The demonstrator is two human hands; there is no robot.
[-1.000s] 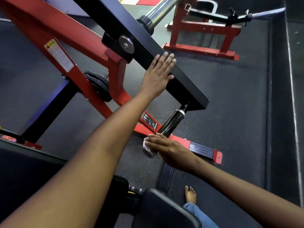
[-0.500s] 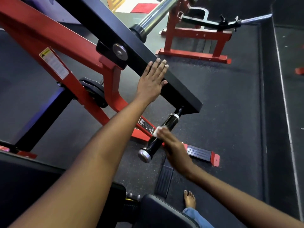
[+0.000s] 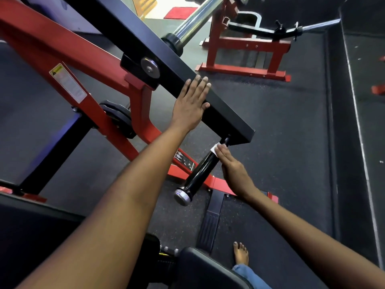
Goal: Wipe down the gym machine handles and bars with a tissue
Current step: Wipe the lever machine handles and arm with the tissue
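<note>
Pressing the white tissue (image 3: 215, 148) with straight fingers, my right hand (image 3: 233, 171) holds it on the upper end of the black handle (image 3: 201, 174), just below the black arm (image 3: 166, 59), on which my left hand (image 3: 191, 105) lies flat. Below the handle I see the red frame (image 3: 137, 113), a ribbed footplate (image 3: 210, 224) and my bare foot (image 3: 241, 253); dark floor (image 3: 291, 142) lies open rightward to a raised ledge (image 3: 341, 122)

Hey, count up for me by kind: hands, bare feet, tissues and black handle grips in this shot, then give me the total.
Hands: 2, left hand flat on the black bar, right hand at the grip
Bare feet: 1, foot
Tissues: 1, tissue under the right fingertips
Black handle grips: 1, grip
Total: 5
</note>
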